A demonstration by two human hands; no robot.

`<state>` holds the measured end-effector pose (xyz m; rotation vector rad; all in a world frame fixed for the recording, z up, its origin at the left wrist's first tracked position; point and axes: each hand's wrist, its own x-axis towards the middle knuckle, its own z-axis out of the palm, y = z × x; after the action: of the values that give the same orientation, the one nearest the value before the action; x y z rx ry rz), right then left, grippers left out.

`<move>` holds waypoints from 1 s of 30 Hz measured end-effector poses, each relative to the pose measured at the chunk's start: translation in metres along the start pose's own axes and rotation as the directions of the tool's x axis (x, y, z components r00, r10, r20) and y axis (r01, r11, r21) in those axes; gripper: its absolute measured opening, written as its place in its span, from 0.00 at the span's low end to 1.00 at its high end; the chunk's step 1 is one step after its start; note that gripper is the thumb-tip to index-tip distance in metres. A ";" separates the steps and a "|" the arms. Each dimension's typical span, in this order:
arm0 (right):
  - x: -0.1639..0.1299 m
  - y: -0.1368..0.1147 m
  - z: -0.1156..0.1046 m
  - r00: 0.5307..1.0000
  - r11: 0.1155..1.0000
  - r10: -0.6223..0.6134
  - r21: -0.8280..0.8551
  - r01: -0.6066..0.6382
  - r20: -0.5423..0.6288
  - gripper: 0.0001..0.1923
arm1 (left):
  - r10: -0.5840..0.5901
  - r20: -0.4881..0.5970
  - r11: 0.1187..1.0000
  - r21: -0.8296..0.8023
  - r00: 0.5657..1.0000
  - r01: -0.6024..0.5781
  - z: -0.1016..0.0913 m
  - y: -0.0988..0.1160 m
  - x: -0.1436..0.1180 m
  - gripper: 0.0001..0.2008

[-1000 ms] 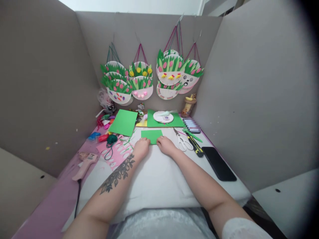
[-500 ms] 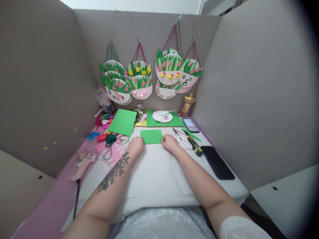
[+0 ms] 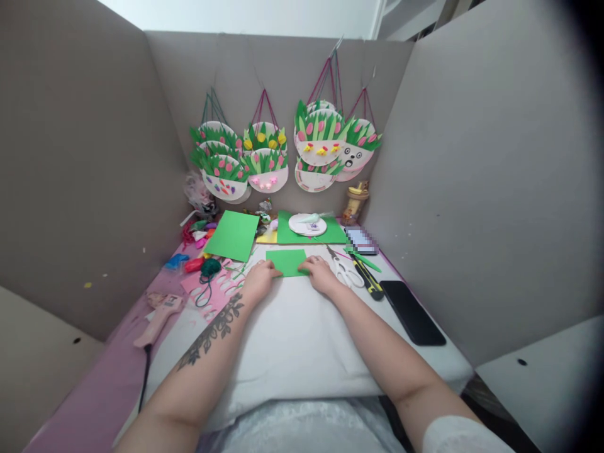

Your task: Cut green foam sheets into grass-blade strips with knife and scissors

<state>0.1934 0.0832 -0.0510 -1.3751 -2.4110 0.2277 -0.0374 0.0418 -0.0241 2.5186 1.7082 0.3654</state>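
A small rectangle of green paper (image 3: 286, 261) lies on the white cloth in front of me, between my two hands. At its left side, my left hand (image 3: 262, 277) has its fingers closed on the near left corner, the thumb pointing inward along the near edge. On the opposite side, my right hand (image 3: 321, 274) pinches the near right corner with thumb and fingers, knuckles up. White-handled scissors (image 3: 346, 272) lie just right of my right hand. Left of my left hand are pink paper (image 3: 217, 294) with cut-outs and a ball of dark green yarn (image 3: 210, 268).
A larger green sheet (image 3: 233, 234) lies back left. Behind sits a white paper plate (image 3: 298, 224) on green paper. Rightward are a yellow-black box cutter (image 3: 370, 280) and a black phone (image 3: 412, 313). A pink glue gun (image 3: 160, 319) lies left. Decorated plate baskets (image 3: 321, 135) hang on the partition.
Both thumbs have moved inward onto the near edge of the small green paper; the hands were fists at its sides before. The view has tilted up slightly.
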 end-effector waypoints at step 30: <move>-0.011 -0.006 -0.015 0.976 0.974 0.212 -0.093 -0.208 0.040 0.16 | -0.304 0.079 0.948 0.127 0.949 0.293 -0.027 0.007 -0.016 0.18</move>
<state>0.1993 0.0699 -0.0375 -1.6853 -2.3383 0.2131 -0.0431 0.0226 0.0013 2.2509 2.0829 0.1227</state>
